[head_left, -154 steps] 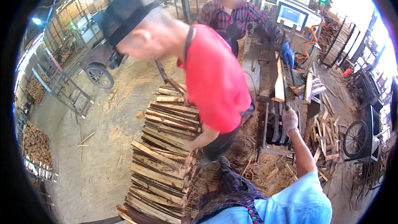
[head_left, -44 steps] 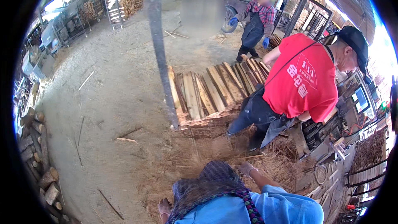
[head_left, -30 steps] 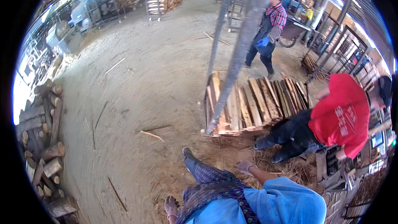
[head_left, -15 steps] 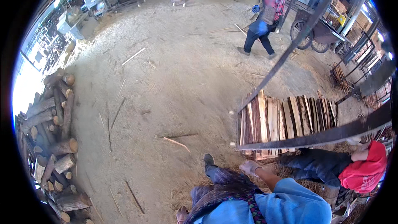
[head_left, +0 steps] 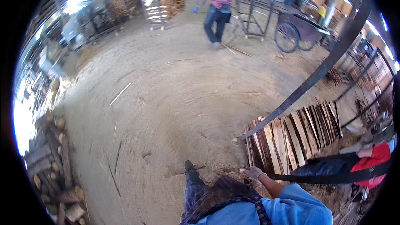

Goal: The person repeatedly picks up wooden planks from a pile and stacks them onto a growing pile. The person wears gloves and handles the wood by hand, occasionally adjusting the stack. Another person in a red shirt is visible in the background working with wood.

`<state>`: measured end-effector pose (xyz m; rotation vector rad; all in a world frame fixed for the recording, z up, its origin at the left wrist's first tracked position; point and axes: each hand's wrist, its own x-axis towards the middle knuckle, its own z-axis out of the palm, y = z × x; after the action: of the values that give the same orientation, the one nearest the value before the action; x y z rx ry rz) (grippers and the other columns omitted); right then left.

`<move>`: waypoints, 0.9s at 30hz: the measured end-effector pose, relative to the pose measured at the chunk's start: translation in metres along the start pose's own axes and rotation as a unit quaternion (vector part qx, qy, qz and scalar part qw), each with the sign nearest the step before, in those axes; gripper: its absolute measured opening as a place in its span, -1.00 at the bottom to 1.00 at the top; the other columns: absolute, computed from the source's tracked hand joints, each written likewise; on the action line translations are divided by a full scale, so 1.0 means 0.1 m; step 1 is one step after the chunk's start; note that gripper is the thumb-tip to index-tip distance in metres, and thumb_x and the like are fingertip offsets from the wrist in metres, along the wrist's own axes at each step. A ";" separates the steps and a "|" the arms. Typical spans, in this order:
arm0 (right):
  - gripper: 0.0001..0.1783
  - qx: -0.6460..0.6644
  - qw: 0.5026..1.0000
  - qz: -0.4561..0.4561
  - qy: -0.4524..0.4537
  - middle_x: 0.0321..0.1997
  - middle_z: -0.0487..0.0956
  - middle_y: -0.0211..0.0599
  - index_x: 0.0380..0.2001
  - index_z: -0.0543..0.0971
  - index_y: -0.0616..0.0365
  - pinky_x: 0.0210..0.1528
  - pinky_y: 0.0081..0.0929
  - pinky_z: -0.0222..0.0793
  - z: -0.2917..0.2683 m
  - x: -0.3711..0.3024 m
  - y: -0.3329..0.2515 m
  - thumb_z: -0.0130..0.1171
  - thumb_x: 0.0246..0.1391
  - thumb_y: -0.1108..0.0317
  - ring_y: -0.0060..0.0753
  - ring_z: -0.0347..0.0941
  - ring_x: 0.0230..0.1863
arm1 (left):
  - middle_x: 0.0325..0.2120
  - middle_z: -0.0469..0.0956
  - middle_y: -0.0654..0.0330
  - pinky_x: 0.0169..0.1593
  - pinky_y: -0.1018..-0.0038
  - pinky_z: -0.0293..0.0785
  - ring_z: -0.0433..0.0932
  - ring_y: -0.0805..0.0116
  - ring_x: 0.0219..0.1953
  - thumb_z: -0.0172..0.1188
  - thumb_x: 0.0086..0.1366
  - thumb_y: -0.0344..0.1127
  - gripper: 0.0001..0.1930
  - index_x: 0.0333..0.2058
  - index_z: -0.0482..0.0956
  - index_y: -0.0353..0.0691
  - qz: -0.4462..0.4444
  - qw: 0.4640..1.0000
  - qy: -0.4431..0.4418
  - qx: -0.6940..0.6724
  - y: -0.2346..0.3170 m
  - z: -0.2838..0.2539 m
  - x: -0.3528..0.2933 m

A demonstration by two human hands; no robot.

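Where the sawdust floor (head_left: pixel 166 100) spreads wide, a slat stack (head_left: pixel 291 137) lies flat, the landmark here. Just below its near corner, right hand (head_left: pixel 253 174), gloved, closed around a thin stick (head_left: pixel 243 170); left hand out of sight. Left of the stack, loose sticks on the ground; far left, logs (head_left: pixel 50 171) piled. Beyond the stack, a wheeled cart (head_left: pixel 298 27) and a person in plaid (head_left: pixel 216 4). Right of it, a person in red (head_left: pixel 371 164), crouched.
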<state>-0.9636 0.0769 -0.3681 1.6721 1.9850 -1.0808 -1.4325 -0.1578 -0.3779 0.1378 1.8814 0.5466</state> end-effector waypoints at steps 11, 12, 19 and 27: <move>-0.37 0.190 0.949 0.168 0.187 -0.15 0.66 0.22 -0.22 0.68 0.22 0.04 0.04 0.45 -0.22 0.00 -0.69 -0.02 0.24 -0.19 0.26 0.58 -0.04 | -0.23 0.50 0.13 -0.47 0.29 0.51 0.50 0.27 -0.45 0.12 0.40 -0.01 -0.53 0.17 0.40 -0.10 0.080 0.976 -0.091 0.180 3.20 -0.45 1.86; -0.41 0.142 0.966 0.164 0.142 -0.17 0.66 0.22 -0.22 0.67 0.20 0.04 0.04 0.44 -0.13 0.23 -0.66 -0.02 0.24 -0.16 0.26 0.58 -0.05 | -0.23 0.50 0.14 -0.48 0.29 0.51 0.50 0.27 -0.45 0.12 0.40 -0.01 -0.53 0.17 0.40 -0.10 0.089 0.975 -0.088 0.183 3.53 -0.45 2.10; -0.42 0.266 0.923 0.226 0.160 -0.09 0.68 0.11 -0.27 0.69 0.17 0.06 0.00 0.45 0.04 0.75 -0.89 0.02 0.18 -0.17 0.18 0.59 0.00 | -0.09 0.50 0.06 -0.36 0.31 0.56 0.54 0.23 -0.34 0.09 0.40 0.10 -0.42 0.26 0.34 -0.08 0.166 0.952 -0.089 0.243 5.85 0.48 2.94; -0.44 0.408 0.831 0.364 0.103 -0.02 0.64 0.05 -0.08 0.67 0.10 0.12 -0.03 0.43 -0.93 1.45 -0.45 -0.04 0.25 -0.12 0.11 0.54 0.11 | -0.25 0.52 0.09 -0.40 0.23 0.51 0.50 0.21 -0.41 0.10 0.39 0.07 -0.57 -0.03 0.47 -0.18 0.174 0.899 -0.205 0.345 6.96 2.10 2.50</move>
<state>-1.0229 0.2432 -0.3893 2.7252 0.7324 -1.5410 -1.4491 0.6107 -0.3485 0.9952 1.5575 0.0418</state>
